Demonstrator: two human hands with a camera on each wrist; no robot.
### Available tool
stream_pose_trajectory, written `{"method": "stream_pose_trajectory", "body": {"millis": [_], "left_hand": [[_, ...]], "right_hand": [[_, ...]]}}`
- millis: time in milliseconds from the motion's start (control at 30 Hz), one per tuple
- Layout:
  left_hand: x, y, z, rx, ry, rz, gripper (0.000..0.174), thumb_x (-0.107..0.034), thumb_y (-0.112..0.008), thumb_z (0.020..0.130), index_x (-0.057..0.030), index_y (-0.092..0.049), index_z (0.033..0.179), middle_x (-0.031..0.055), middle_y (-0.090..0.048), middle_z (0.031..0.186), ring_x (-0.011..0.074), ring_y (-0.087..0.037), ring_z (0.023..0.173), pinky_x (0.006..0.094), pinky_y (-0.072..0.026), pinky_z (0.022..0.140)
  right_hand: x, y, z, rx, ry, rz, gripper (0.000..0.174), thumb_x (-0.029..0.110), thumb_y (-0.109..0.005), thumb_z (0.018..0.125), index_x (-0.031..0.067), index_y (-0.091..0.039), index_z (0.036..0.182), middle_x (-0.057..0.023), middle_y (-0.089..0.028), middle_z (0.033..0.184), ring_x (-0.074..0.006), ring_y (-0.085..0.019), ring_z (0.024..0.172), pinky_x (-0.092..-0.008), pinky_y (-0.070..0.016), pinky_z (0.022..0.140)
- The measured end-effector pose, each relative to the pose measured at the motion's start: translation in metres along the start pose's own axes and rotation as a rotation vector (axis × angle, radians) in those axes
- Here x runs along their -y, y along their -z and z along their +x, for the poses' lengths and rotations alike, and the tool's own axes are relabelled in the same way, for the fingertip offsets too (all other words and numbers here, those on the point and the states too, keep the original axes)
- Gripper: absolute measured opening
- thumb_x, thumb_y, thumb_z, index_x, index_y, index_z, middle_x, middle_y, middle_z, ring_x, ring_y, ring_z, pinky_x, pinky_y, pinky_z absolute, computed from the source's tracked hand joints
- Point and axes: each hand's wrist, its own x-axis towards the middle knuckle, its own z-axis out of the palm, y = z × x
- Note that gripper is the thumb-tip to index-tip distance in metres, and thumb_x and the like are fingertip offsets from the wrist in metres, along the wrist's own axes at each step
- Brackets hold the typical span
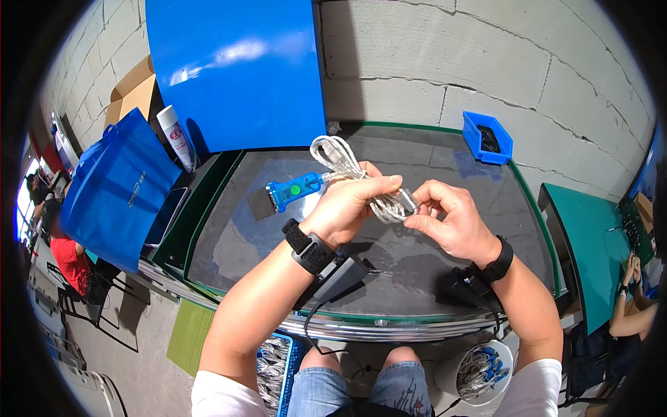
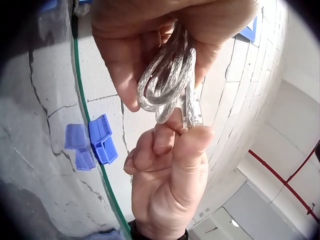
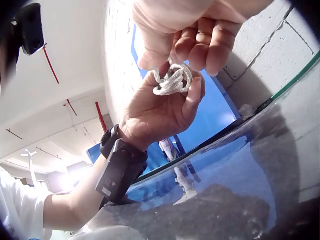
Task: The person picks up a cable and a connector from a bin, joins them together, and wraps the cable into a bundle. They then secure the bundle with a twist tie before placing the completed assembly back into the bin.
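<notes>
My left hand (image 1: 345, 208) grips the middle of a coiled, clear-jacketed silver cable (image 1: 332, 147), its loops standing out on both sides of the fist. From the coil's left side sticks a translucent blue serial connector (image 1: 297, 189) with a green dot and a dark end cap (image 1: 261, 203). My right hand (image 1: 455, 219) pinches at the coil's right end, beside a short grey metallic piece (image 1: 407, 202). In the left wrist view, the thumb and fingers of the right hand (image 2: 170, 185) meet at the lower end of the loops (image 2: 167, 90).
A dark-topped table (image 1: 389, 278) lies below. Around it are a blue bin (image 1: 488, 139) with black items, a spray can (image 1: 177, 137), a blue bag (image 1: 114, 187) and a blue panel (image 1: 236, 76). A white bucket (image 1: 445, 379) and blue crate (image 1: 295, 361) hold more cables.
</notes>
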Motion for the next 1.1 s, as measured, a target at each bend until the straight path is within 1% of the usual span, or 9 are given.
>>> {"method": "stream_pose_trajectory", "body": {"millis": [367, 500, 667, 733, 800, 867, 933, 967, 1100], "left_hand": [[0.001, 0.002, 0.001, 0.003, 0.044, 0.019, 0.020, -0.015, -0.069, 0.080, -0.0113, -0.050, 0.075, 0.0026, -0.060, 0.075, 0.0126, -0.059, 0.069, 0.0280, -0.0472, 0.066], [0.003, 0.005, 0.004, -0.004, 0.091, 0.030, 0.016, -0.018, -0.066, 0.083, -0.0121, -0.052, 0.078, 0.0040, -0.063, 0.081, 0.0133, -0.061, 0.073, 0.0282, -0.0485, 0.067], [0.009, 0.001, 0.011, -0.171, -0.069, -0.155, 0.023, -0.024, -0.064, 0.085, -0.0099, -0.051, 0.097, 0.0108, -0.063, 0.096, 0.0193, -0.063, 0.083, 0.0350, -0.0496, 0.079], [0.008, -0.001, 0.010, -0.206, -0.097, -0.192, 0.022, -0.021, -0.061, 0.087, -0.0074, -0.049, 0.100, 0.0105, -0.062, 0.089, 0.0189, -0.062, 0.078, 0.0364, -0.0491, 0.080], [0.007, 0.007, 0.010, -0.040, -0.130, -0.077, 0.018, -0.016, -0.057, 0.088, -0.0050, -0.049, 0.098, 0.0074, -0.058, 0.075, 0.0165, -0.059, 0.069, 0.0360, -0.0496, 0.078], [0.001, 0.000, 0.003, 0.018, -0.007, 0.011, 0.013, -0.012, -0.056, 0.088, -0.0024, -0.051, 0.094, 0.0033, -0.052, 0.062, 0.0125, -0.053, 0.053, 0.0321, -0.0525, 0.065], [0.002, -0.004, 0.000, 0.187, 0.126, 0.135, 0.013, -0.013, -0.059, 0.087, -0.0020, -0.052, 0.091, 0.0031, -0.053, 0.061, 0.0111, -0.052, 0.050, 0.0309, -0.0531, 0.060], [0.002, -0.007, -0.003, 0.238, 0.192, 0.167, 0.014, -0.013, -0.061, 0.085, -0.0019, -0.053, 0.088, 0.0028, -0.052, 0.060, 0.0107, -0.053, 0.049, 0.0316, -0.0538, 0.059], [0.008, -0.014, -0.004, 0.437, 0.382, 0.177, 0.017, -0.013, -0.065, 0.083, -0.0021, -0.054, 0.090, 0.0069, -0.060, 0.065, 0.0144, -0.059, 0.056, 0.0327, -0.0550, 0.064]], "right_hand": [[-0.001, 0.000, 0.001, 0.020, 0.037, -0.025, 0.020, 0.012, -0.070, 0.078, 0.0014, -0.053, 0.082, -0.0006, -0.053, 0.064, -0.0045, -0.045, 0.053, -0.0203, -0.0371, 0.047], [-0.007, 0.001, 0.001, 0.070, -0.142, 0.045, 0.019, 0.014, -0.066, 0.081, -0.0002, -0.053, 0.081, -0.0018, -0.053, 0.062, -0.0050, -0.045, 0.054, -0.0219, -0.0377, 0.048], [-0.006, 0.002, 0.001, 0.136, -0.177, -0.023, 0.020, 0.017, -0.064, 0.083, -0.0006, -0.055, 0.079, -0.0025, -0.052, 0.059, -0.0059, -0.045, 0.054, -0.0237, -0.0377, 0.048], [-0.003, 0.003, 0.001, 0.201, -0.177, -0.013, 0.022, 0.020, -0.064, 0.083, -0.0001, -0.056, 0.078, -0.0016, -0.052, 0.058, -0.0067, -0.045, 0.053, -0.0249, -0.0379, 0.048], [-0.003, 0.005, 0.002, 0.152, -0.219, 0.022, 0.024, 0.022, -0.064, 0.084, -0.0004, -0.056, 0.080, -0.0022, -0.054, 0.061, -0.0075, -0.047, 0.056, -0.0253, -0.0395, 0.051], [-0.008, 0.004, 0.004, 0.106, -0.262, 0.054, 0.025, 0.024, -0.063, 0.085, -0.0007, -0.056, 0.082, -0.0027, -0.056, 0.064, -0.0083, -0.048, 0.058, -0.0258, -0.0410, 0.053], [-0.017, 0.000, 0.005, -0.067, -0.079, 0.147, 0.029, 0.028, -0.062, 0.086, -0.0007, -0.056, 0.090, -0.0048, -0.059, 0.077, -0.0094, -0.052, 0.069, -0.0259, -0.0442, 0.061], [-0.018, 0.000, 0.003, -0.062, -0.106, 0.176, 0.037, 0.028, -0.060, 0.088, -0.0015, -0.051, 0.109, -0.0070, -0.060, 0.090, -0.0110, -0.054, 0.083, -0.0269, -0.0457, 0.073], [-0.014, -0.001, 0.005, -0.012, -0.219, 0.538, 0.055, 0.023, -0.057, 0.090, -0.0020, -0.033, 0.132, -0.0088, -0.060, 0.103, -0.0141, -0.055, 0.096, -0.0307, -0.0425, 0.088]]}}
